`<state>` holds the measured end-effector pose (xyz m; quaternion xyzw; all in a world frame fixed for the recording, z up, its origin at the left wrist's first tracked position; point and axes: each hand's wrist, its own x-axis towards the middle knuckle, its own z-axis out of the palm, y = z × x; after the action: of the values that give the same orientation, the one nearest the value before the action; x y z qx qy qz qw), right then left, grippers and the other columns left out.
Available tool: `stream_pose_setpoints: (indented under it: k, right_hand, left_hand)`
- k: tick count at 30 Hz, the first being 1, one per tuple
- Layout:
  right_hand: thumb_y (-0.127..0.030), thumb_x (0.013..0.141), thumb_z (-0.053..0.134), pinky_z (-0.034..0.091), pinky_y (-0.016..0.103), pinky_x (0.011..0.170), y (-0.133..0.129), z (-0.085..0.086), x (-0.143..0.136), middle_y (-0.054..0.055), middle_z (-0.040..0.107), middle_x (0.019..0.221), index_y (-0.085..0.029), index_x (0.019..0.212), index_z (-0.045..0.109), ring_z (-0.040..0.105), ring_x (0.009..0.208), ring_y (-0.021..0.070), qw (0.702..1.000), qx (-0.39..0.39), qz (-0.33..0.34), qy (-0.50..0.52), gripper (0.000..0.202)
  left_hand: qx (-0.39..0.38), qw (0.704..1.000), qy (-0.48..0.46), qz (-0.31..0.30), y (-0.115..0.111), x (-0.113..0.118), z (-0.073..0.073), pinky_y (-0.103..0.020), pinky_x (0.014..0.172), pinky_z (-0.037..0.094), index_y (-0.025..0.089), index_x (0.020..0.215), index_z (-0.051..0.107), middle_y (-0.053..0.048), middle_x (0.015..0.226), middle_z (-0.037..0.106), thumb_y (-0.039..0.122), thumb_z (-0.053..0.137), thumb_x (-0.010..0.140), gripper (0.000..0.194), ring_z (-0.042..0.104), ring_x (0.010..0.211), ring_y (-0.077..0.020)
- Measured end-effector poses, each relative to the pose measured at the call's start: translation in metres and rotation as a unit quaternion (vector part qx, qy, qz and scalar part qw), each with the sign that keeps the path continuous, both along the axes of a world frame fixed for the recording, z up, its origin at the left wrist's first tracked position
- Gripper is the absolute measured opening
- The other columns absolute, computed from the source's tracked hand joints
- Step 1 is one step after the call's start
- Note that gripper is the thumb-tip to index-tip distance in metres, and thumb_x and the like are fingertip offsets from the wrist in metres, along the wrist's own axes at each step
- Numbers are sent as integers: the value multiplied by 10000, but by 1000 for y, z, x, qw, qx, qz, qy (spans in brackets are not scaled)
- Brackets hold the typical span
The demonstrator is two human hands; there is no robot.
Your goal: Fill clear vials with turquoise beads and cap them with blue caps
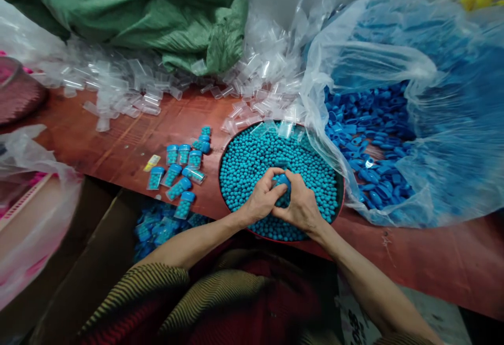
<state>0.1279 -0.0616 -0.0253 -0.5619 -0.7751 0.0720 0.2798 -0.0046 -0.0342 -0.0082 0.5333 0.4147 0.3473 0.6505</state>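
Note:
My left hand (258, 200) and my right hand (302, 208) meet over a round basin (342, 198) full of small blue balls (248, 161). Both are closed around a small jar with a blue cap (282, 181); my fingers hide most of its body. Left of the basin, several transparent jars with blue caps (185, 205), filled with blue balls, stand or lie on the reddish table (129, 148). A few transparent tubes (285, 128) rest on the balls at the basin's far side.
Loose transparent tubes (134, 90) lie heaped along the back below a green sack (149, 14). At right, a plastic bag (444, 161) gapes around blue caps (374, 140). Below the table's front edge, a cardboard box (90, 229) adjoins more filled jars (161, 229).

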Motion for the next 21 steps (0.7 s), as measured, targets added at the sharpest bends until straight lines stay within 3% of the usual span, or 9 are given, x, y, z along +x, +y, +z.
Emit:
stream_pose_setpoints:
  k: [5,10,13,15,19,21]
  right_hand:
    - [-490,733,572,532,436,666,-1,-14,-4,203,572,1040,-86,1312,323,615,900,335,1000,4,-10,22,749]
    - [-448,785,541,520,394,561,-7,-7,-21,231,569,1088,-72,1378,265,640,806,315,995,-73,-58,-21,755]
    - [-427,815,535,517,361,549,-7,5,-24,224,525,1224,-131,1436,218,649,844,297,991,-121,-11,-64,757]
    - [-442,836,524,529,363,593,-4,11,-16,191,506,1283,-184,1445,233,642,909,294,989,-132,21,-70,722]
    - [-380,892,467,533,381,725,13,10,11,135,580,1198,-193,1337,432,625,966,278,991,-124,-23,-51,483]
    - [-339,902,453,527,377,715,27,7,21,135,585,1181,-179,1302,477,622,953,276,990,-115,-60,-64,432]
  left_hand:
    - [-17,1000,-1,13,-3,3,1,-198,499,275,180,997,457,70,594,396,242,485,827,182,334,505,-69]
    - [98,986,137,12,1,-3,-3,-235,606,365,181,998,493,44,666,464,221,468,834,171,437,598,-103]
    - [137,972,191,8,8,-23,-2,-249,646,398,182,1083,504,25,721,514,247,450,853,245,479,644,-121]
    - [156,963,220,24,15,-49,1,-251,675,422,187,1129,514,6,792,565,289,463,860,292,514,698,-132]
    - [204,902,360,126,30,-118,8,-298,790,446,196,1247,506,-48,991,632,328,456,870,403,578,863,-185]
    - [200,821,503,180,35,-145,12,-353,820,438,187,1246,537,-89,1006,638,322,445,871,409,581,906,-235]
